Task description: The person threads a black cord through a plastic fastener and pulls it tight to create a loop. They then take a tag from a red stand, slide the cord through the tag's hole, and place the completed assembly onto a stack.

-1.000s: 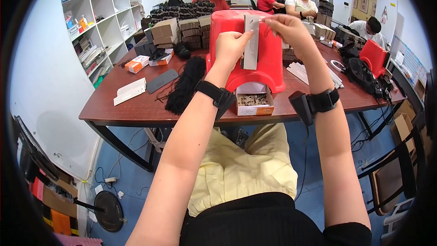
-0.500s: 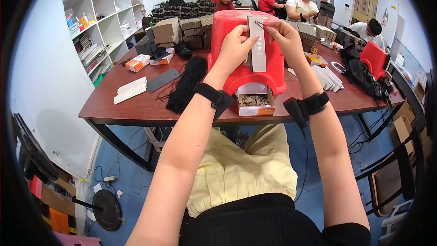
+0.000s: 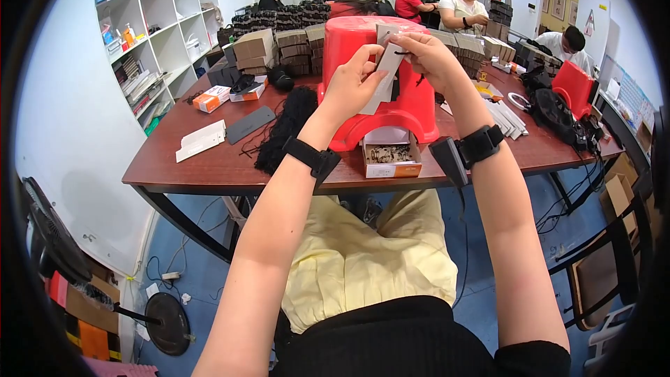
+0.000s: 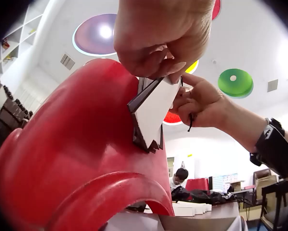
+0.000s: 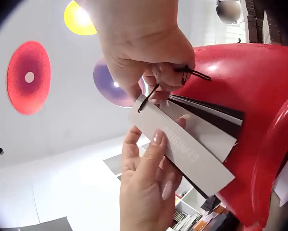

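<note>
Several long tags [image 5: 187,147], pale grey and dark, fan out in front of an upturned red stool [image 3: 349,49]. My left hand [image 3: 351,82] pinches the tags by their edge between thumb and fingers. At their top end my right hand [image 3: 434,59] pinches a black cord, which passes through the hole of the front tag in the right wrist view. That front tag carries the word ORIGINALS. The cord's other end sticks out past my right fingers. Beneath the stool an open box [image 3: 392,169] holds small dark pieces.
Black cords [image 3: 286,126] lie in a heap left of the stool, beside a dark tag [image 3: 250,126] and pale tags [image 3: 201,141]. More pale tags [image 3: 506,120] lie fanned at the right. Stacked cartons [image 3: 255,47] and several people are across the table [image 3: 167,167].
The tags have gone from one upright stack to a tilted fan. My left hand has moved slightly left, and the cord now hangs from my right fingers. A person across the table has bent lower.
</note>
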Available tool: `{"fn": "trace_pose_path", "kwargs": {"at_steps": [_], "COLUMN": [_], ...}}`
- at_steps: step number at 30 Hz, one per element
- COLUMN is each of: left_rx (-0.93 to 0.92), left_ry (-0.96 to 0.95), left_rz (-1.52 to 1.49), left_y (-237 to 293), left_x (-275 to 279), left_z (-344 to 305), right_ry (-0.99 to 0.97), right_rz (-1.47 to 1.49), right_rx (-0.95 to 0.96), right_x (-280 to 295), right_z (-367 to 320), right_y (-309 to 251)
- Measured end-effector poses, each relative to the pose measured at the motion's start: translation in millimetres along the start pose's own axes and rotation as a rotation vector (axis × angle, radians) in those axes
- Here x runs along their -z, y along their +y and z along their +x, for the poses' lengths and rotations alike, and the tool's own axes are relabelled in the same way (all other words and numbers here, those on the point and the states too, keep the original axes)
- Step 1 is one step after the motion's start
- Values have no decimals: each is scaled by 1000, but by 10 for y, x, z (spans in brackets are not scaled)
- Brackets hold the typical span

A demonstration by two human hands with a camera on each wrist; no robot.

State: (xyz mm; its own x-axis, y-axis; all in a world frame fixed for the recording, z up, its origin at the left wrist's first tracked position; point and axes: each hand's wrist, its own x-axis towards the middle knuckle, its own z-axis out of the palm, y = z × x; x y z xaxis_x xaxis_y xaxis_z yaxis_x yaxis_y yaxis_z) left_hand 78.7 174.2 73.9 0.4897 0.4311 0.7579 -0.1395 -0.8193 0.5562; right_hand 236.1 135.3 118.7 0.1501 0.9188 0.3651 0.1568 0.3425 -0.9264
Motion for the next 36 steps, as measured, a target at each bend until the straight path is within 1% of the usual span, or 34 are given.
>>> {"fn": "trace_pose_path", "kwargs": {"at_steps": [2, 3, 4, 5, 6, 8, 9, 11, 12, 13, 14, 15, 16, 17, 19, 20, 22, 23, 25, 26, 27, 28, 29, 30, 31, 32, 33, 34, 36], "left_rx": [-5, 45, 94, 94, 114, 135, 144, 154, 160, 166, 166, 206, 247, 249, 335, 335, 409, 410, 461, 506, 506, 517, 528, 481, 484, 537, 590, 591, 613], "left_ry": [35, -13, -61, -59, -81, -103, -111, -122, -105, -88, -88, -86, -83, -85, -122, -121, -90, -91, -104, -115, -115, -145, -176, -111, -115, -146, -177, -179, -168], "left_rz": [-46, -61, -75, -76, -108, -141, -181, -221, -247, -273, -273, -347, -421, -421, -407, -406, -381, -381, -544, -552, -552, -468, -384, -447, -447, -460, -472, -471, -534], "left_y": [-17, 6, 30, 53, 72, 103, 115, 145, 167, 196, 231, 314, 380, 419, 478, 507, 565, 593, 654, 699, 733, 760, 778, 782, 802, 835, 864, 886, 916], "left_x": [4, 18, 29, 31, 29, 20, 20, 9, 1, -3, 0, 12, 24, 39, 82, 101, 115, 117, 113, 103, 86, 60, 27, -28, -29, -15, 4, 22, 58], "left_z": [-14, -23, -31, -47, -72, -139, -178, -260, -297, -334, -372, -399, -423, -448, -497, -531, -625, -669, -753, -788, -819, -849, -878, -903, -921, -931, -942, -959, -996], "right_ry": [-45, -47, -25, -2, -3, 42, 42, -43, -47, -46, -157, -269, -360, -359, -283, -285, -502, -502, -447, -382, -317, -372, -331, -261, -189, -186, -161, -135, -136], "right_rz": [12, 11, -36, -83, -84, -222, -222, 148, 275, 274, 463, 651, 730, 733, 875, 876, 704, 704, 385, 287, 190, 101, -10, -30, -50, -49, 130, 309, 320], "right_rx": [16, 14, 68, 123, 123, 249, 248, 145, 146, 147, 113, 77, 103, 102, 68, 68, 179, 179, 334, 301, 268, 227, 191, 200, 208, 207, 210, 213, 179], "right_x": [30, 26, 22, 24, 35, 102, 126, 180, 210, 248, 281, 291, 275, 263, 203, 174, 103, 51, -89, -187, -261, -279, -304, -326, -333, -298, -239, -190, -131], "right_z": [27, 31, 36, 42, 27, -14, -21, -38, -53, -78, -110, -141, -175, -226, -365, -447, -669, -779, -1008, -1115, -1207, -1276, -1338, -1355, -1360, -1339, -1299, -1274, -1273], "right_y": [-11, -10, -9, -9, -50, -159, -194, -243, -253, -264, -268, -263, -231, -199, -170, -182, -224, -201, -143, -116, -95, -101, -101, -72, -38, -25, -21, -15, 2]}}
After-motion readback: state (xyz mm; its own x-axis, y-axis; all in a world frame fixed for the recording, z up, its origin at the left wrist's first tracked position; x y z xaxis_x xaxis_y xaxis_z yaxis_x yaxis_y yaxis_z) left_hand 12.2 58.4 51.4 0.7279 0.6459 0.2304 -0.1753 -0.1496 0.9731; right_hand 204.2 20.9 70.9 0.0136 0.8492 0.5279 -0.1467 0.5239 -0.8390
